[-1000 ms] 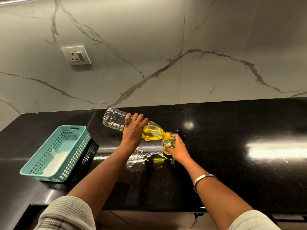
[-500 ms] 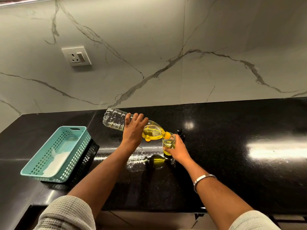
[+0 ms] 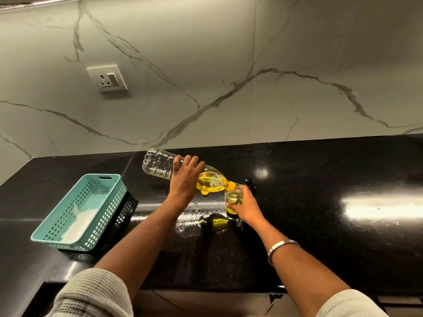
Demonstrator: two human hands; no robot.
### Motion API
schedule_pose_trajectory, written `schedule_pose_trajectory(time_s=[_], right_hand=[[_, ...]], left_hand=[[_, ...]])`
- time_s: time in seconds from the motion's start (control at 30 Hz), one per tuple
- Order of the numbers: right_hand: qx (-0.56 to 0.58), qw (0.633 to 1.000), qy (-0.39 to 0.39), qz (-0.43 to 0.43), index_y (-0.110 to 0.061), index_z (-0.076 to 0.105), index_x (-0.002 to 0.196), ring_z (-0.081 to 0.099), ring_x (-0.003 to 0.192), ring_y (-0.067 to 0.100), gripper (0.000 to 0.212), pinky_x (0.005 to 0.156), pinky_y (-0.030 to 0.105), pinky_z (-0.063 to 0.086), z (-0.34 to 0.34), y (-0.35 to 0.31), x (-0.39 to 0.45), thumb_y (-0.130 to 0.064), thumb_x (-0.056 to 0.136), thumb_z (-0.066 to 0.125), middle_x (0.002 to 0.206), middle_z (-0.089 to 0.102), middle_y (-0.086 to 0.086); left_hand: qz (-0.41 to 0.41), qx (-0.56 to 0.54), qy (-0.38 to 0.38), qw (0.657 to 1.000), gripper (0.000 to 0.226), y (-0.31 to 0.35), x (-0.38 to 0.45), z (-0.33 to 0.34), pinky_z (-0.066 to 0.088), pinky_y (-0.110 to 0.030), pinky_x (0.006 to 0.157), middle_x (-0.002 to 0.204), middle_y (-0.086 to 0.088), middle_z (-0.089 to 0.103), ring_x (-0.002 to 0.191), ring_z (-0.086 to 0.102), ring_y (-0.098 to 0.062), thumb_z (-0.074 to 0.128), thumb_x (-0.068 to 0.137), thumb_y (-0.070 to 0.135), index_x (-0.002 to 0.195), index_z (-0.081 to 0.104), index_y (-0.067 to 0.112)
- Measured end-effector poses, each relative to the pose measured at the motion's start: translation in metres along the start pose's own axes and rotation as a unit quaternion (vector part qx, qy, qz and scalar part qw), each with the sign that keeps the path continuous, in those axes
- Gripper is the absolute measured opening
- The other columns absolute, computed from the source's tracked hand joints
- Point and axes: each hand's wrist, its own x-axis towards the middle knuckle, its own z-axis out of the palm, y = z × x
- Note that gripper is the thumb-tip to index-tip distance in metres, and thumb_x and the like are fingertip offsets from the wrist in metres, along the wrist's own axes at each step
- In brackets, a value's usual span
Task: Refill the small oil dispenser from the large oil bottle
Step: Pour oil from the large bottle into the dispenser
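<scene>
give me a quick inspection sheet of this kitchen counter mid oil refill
surface: glossy black counter, glare patches.
job's things: large oil bottle tipped with its mouth at the rim of the small oil dispenser, which stands upright, partly filled; black pump top just behind it.
clutter: teal basket on a black basket.
hands: left hand grips the bottle; right hand holds the dispenser.
cables: nothing seen.
surroundings: marble wall, wall socket.
</scene>
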Motion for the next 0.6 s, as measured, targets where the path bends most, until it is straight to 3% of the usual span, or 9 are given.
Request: schedule_pose_trajectory(time_s=[0.6], right_hand=[[-0.010,1.000,-0.003,0.004,-0.021,0.048,0.123,0.051,0.118,0.018,0.062,0.103,0.041,0.044,0.0018,0.0039,0.0032,-0.019,0.072,0.083,0.125,0.054,-0.002]], left_hand=[[0.000,0.003,-0.022,1.000,0.068,0.0014,-0.0001,-0.0004,0.016,-0.042,0.104,0.115,-0.003,0.058,0.116,0.053,-0.027,0.077,0.054,-0.007,0.113,0.061,0.023]])
